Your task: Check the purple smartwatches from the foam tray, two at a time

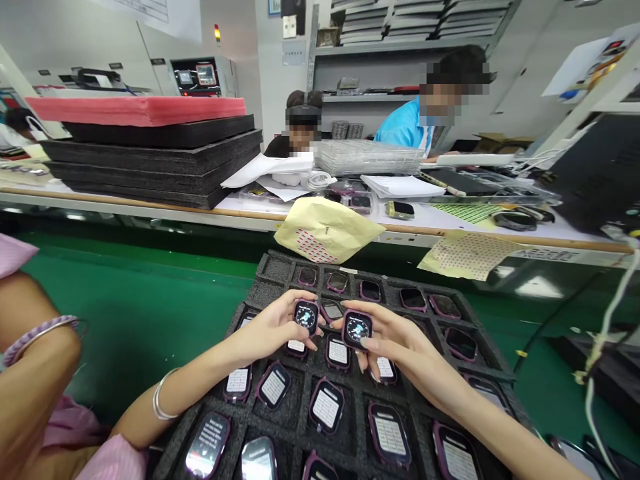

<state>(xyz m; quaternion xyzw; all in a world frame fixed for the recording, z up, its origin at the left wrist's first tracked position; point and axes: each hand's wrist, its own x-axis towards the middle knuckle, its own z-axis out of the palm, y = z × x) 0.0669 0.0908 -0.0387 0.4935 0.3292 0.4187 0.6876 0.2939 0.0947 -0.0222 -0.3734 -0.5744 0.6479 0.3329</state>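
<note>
Beyond the black foam tray [277,268], a long workbench [420,217] is running crosswise. Past the tray and to its left, a foam stack [150,163] is standing on the bench, with a pink layer [145,110] topping it. A yellow sheet [327,230] is hanging just past the tray's far edge. Above the tray, the left hand [280,325] is gripping 1 dial-lit watch [306,317] between thumb and fingers; the right hand [395,333] is likewise gripping a 2nd watch [357,329]. Purple-framed watches [327,405] are lying in the tray's compartments, many showing lit screens.
</note>
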